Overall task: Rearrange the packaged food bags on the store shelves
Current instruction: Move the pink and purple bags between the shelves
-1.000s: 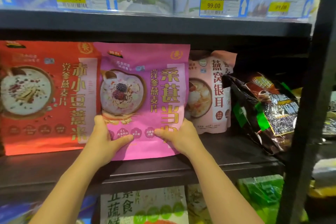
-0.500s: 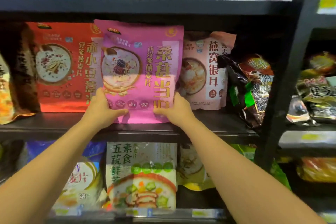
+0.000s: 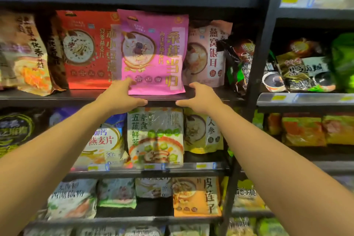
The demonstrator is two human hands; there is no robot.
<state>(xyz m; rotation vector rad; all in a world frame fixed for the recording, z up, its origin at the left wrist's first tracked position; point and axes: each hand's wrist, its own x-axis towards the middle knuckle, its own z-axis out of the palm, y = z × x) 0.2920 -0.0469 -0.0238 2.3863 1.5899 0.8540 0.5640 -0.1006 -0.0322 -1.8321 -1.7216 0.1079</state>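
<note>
Dark shelf (image 3: 80, 95); pink bag (image 3: 153, 53) upright.

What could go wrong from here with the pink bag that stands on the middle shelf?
1. The pink bag stands near the shelf front edge; only the left hand touches its lower corner, and the right hand is off it, so it might tip forward.
2. It overlaps the red bag, so nudging it could shift that one.

Two bare forearms; no sleeves, rings or watch on either wrist.
</note>
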